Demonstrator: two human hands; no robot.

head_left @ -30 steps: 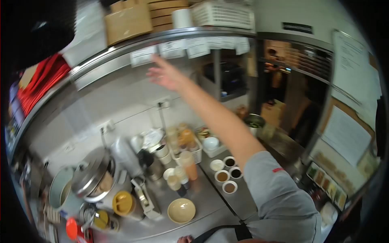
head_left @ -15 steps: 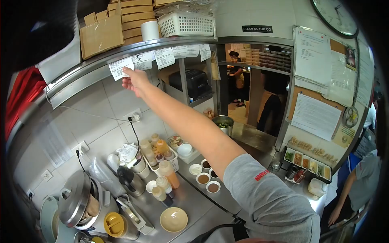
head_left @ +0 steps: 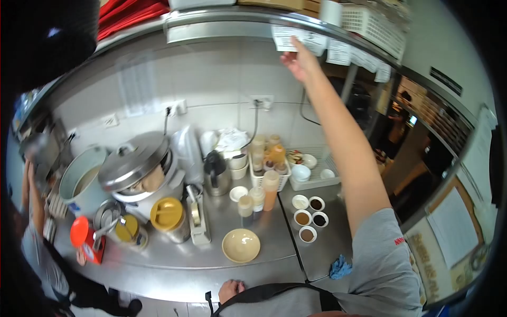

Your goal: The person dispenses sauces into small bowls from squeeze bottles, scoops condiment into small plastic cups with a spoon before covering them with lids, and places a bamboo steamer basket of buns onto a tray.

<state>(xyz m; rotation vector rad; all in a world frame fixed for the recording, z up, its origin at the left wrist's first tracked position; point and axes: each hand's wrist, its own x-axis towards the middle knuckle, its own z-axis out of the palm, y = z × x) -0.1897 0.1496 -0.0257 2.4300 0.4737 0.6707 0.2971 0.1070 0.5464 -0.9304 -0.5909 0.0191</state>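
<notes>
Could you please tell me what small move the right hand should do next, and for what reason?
I would perhaps tilt the leftmost white printed paper slip slightly outward with the right hand, to read it better. The index fingertip is already at the slip, which hangs from the long grey metal shelf edge, and its print is too small to read here.

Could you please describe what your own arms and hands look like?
My right arm wears a grey short sleeve with small red lettering, too blurred to read. Below it, the right forearm is uncovered. The right hand and left hand wear no gloves, and no watch shows on the right wrist. My left sleeve is not visible.
</notes>
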